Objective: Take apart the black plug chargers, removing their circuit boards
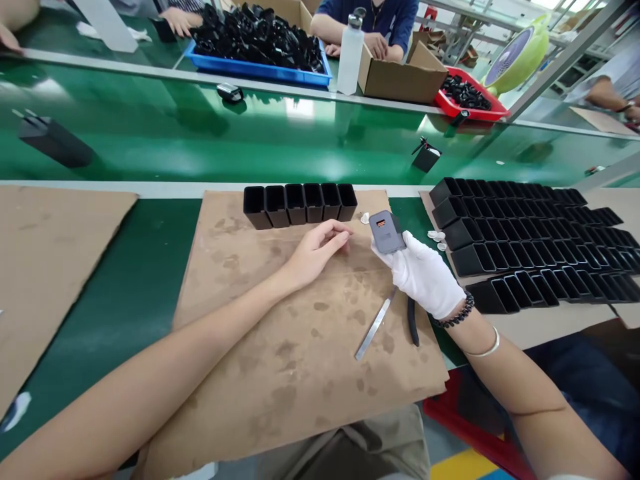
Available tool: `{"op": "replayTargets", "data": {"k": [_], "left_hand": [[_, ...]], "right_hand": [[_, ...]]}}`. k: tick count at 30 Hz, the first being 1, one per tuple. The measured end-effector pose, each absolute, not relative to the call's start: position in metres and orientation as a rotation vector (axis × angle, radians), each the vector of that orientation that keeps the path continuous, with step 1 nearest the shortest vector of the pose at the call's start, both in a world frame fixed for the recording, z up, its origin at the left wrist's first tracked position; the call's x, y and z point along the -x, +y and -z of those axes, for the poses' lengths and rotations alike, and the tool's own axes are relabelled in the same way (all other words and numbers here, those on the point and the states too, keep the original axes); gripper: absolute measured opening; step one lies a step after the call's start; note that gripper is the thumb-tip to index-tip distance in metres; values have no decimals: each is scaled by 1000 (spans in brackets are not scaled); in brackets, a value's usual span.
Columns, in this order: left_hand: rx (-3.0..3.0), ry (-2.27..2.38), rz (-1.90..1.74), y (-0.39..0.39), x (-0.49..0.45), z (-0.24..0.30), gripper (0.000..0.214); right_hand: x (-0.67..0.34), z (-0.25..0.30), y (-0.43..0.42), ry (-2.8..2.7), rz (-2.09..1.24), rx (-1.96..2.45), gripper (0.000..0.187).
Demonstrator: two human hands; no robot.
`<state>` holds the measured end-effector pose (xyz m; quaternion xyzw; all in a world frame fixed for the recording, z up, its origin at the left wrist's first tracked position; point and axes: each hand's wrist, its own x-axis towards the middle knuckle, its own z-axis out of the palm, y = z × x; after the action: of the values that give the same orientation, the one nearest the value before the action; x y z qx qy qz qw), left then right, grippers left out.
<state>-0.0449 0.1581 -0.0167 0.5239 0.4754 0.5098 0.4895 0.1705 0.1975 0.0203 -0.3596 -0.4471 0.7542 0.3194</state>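
My right hand (425, 280), in a white glove, is closed round a dark grey charger (387, 232) whose end face has an orange USB port. My bare left hand (320, 253) rests over the cardboard sheet (280, 360), its fingers loosely curved and nothing in them. Just beyond it stands a row of several black, open-topped housings (300, 207). Below my right hand lie a flat metal strip (374, 327) and a tool with a black handle (413, 321), partly hidden by the glove.
Rows of black housings (530, 233) fill the right side. Across, a green conveyor belt (310, 147) carries a few black units (55, 141). Beyond it are a blue tray (260, 70) of black parts, a bottle (351, 57), a carton (405, 77), a red tray (493, 112) and co-workers.
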Motion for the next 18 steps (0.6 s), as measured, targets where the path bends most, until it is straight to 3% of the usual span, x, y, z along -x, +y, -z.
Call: {"op": "replayTargets", "data": {"k": [9,18], "left_hand": [[-1228,1146,-1215,157,46,15,32],[-1278,1141,-1181,155,46,13,34]], "right_hand": [[-177,-21,193,-1172,-2124,990,38],[-177,-30,183,-1274,-2021,1038,37]]}}
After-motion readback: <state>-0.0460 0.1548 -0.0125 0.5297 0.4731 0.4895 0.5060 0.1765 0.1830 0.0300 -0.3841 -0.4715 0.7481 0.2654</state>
